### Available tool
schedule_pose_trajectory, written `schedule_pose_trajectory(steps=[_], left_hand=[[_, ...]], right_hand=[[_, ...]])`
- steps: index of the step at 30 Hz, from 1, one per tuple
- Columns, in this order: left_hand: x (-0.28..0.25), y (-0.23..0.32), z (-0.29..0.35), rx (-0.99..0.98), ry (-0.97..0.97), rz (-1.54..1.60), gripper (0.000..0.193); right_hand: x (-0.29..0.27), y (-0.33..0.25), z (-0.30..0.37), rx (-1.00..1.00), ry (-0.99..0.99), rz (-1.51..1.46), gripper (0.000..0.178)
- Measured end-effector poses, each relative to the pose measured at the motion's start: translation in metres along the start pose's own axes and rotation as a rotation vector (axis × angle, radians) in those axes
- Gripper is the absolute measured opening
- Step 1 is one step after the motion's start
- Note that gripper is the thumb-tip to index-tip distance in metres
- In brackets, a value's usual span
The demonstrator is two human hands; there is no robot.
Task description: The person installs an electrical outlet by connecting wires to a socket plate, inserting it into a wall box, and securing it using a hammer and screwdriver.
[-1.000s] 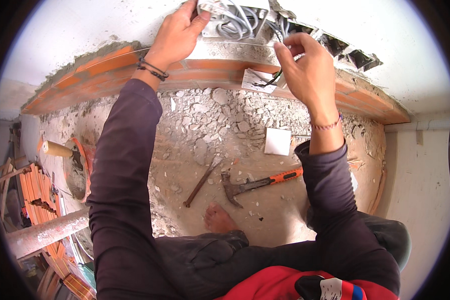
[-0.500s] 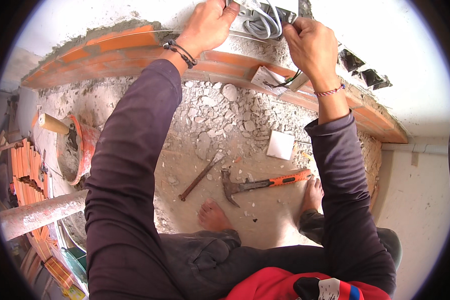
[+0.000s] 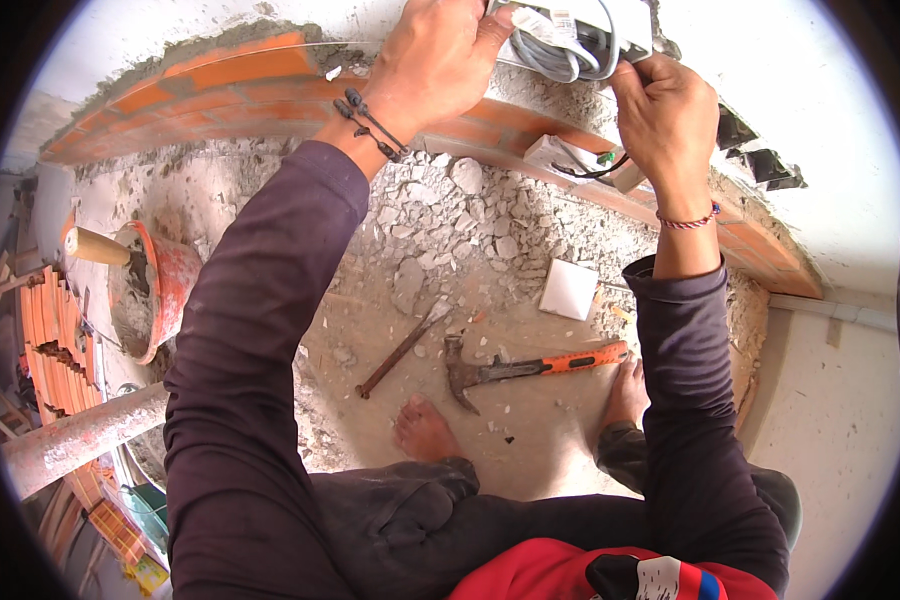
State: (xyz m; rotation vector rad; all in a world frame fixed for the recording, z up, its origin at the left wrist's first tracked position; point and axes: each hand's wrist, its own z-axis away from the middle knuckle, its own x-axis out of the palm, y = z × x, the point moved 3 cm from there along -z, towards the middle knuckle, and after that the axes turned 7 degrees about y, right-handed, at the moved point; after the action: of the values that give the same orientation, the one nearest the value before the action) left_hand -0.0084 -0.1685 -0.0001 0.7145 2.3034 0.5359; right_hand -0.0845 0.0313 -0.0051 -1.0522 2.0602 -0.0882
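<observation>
A white wall box (image 3: 625,28) full of looped grey cables (image 3: 560,50) sits in the plastered wall above an orange brick course (image 3: 240,85). My left hand (image 3: 435,60) grips the box's left edge, fingers curled onto the cables. My right hand (image 3: 665,115) is closed at the box's lower right side, pinching a cable end; the fingertips are partly hidden. A small white fitting with a black wire (image 3: 580,160) lies on the bricks just under my right hand.
Broken plaster rubble (image 3: 460,230) covers the floor below the wall. A hammer with an orange handle (image 3: 530,368), a rusty chisel (image 3: 400,350) and a white tile piece (image 3: 568,290) lie near my bare feet (image 3: 425,430). A mortar bucket with a trowel handle (image 3: 140,285) stands left.
The view has drifted so the wall box and both hands sit higher and nearer. My left hand closed onto the box's edge and my right hand moved up to the cables.
</observation>
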Motion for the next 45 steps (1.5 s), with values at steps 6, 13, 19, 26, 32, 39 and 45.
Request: schedule_pose_trajectory(steps=[6,13,19,26,32,39,45], left_hand=[[0.005,-0.006,-0.003,0.085,0.050,0.101,0.042],[0.002,-0.016,-0.014,0.139,0.038,0.115,0.033],[0.002,-0.029,-0.009,0.153,-0.010,0.008,0.026],[0.008,-0.032,-0.013,0.306,0.015,-0.039,0.037],[0.011,-0.015,-0.019,0.344,0.067,-0.078,0.042],[0.010,-0.010,-0.011,0.229,0.099,-0.002,0.042],[0.010,-0.025,-0.007,0.457,0.076,-0.337,0.043]], right_hand=[[-0.001,0.006,-0.005,-0.014,-0.074,0.014,0.025],[0.001,-0.001,-0.010,-0.004,-0.087,-0.033,0.030],[-0.001,-0.020,-0.009,-0.097,-0.033,-0.017,0.028],[-0.004,-0.024,-0.002,0.033,-0.034,-0.027,0.029],[-0.004,-0.008,-0.013,0.009,-0.077,0.040,0.033],[-0.001,0.001,-0.015,0.001,-0.069,0.010,0.033],[-0.002,-0.012,-0.010,0.035,-0.037,-0.028,0.034]])
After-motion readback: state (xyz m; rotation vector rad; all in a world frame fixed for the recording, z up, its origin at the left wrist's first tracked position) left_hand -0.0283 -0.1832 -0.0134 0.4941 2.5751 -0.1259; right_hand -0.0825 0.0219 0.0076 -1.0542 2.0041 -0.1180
